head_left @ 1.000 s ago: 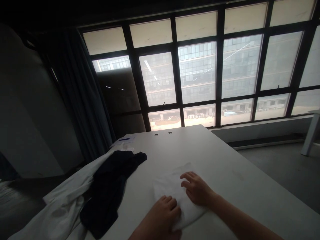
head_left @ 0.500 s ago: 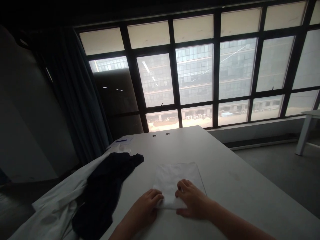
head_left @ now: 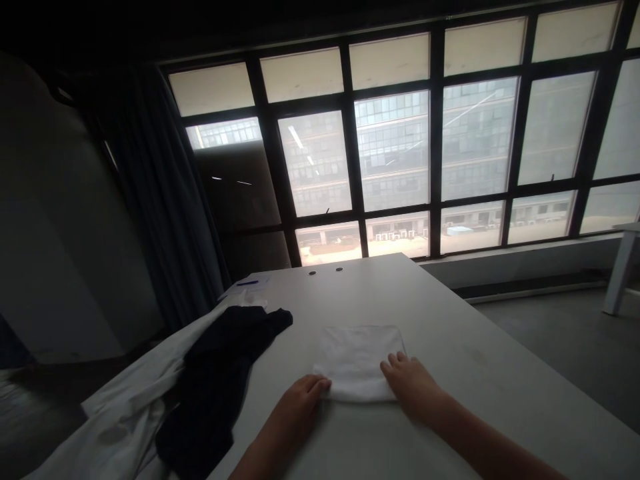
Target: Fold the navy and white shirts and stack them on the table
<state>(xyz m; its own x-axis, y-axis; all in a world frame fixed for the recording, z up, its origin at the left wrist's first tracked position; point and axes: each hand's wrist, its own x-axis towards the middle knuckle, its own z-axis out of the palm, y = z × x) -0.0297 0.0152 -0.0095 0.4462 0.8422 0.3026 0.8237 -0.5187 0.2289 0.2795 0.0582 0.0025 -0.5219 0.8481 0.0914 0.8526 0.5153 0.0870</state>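
Simply plain white cloth (head_left: 357,363) — between both hands (head_left: 303,401) (head_left: 414,388).

The bare left hand (head_left: 303,400) holds its fingers (head_left: 318,383) curled inward — the bare right hand (head_left: 410,383) lies palm-down, fingers slightly bent — both bare forearms (head_left: 477,433) slanting forward.

I see a navy cloth garment (head_left: 215,387) overlapping rumpled white fabric (head_left: 117,427) on my left. Blue stick-shaped pen (head_left: 247,283) on white paper (head_left: 261,281), far left. Dark-blue hanging curtain (head_left: 165,193), black-framed glass windows (head_left: 393,150) beyond.
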